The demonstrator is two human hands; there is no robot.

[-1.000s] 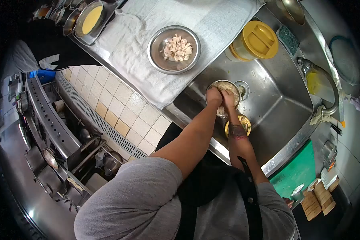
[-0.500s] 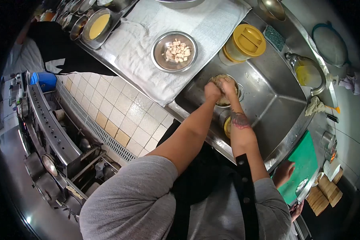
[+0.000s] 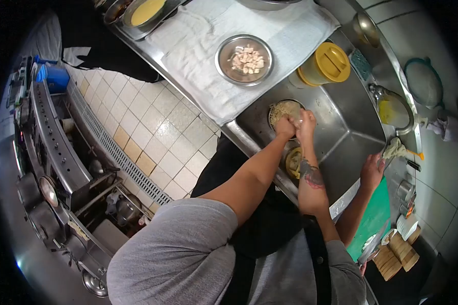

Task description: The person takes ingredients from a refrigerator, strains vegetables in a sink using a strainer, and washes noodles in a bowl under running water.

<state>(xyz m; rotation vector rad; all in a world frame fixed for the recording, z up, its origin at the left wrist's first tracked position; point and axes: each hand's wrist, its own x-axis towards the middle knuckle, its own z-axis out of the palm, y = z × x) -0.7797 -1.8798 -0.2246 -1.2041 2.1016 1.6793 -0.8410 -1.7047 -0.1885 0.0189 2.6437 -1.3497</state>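
Note:
A round metal bowl (image 3: 270, 120) stands in the sink (image 3: 356, 152) and holds pale, thin strands (image 3: 285, 109). Both hands are together at the bowl's near right side. My left hand (image 3: 285, 127) is closed, its fingers curled at the strands; what they grip is hidden. Beside it, touching, my right hand (image 3: 306, 124) is closed too, with something pale and wet between its fingers that I cannot make out. Just below the hands sits a yellow-rimmed container (image 3: 293, 161), partly hidden by my right forearm.
A bowl of pale diced pieces (image 3: 248, 62) rests on a white towel (image 3: 198, 61). A yellow-lidded tub (image 3: 333, 62) and a faucet (image 3: 406, 109) flank the sink. A co-worker's hand (image 3: 373, 172) reaches past a green board (image 3: 374, 218); a knife (image 3: 375, 243) lies over it.
My hands have shifted towards the bowl's right side, uncovering more strands. The co-worker's arm has reached forward to the sink's right edge. The view has shifted.

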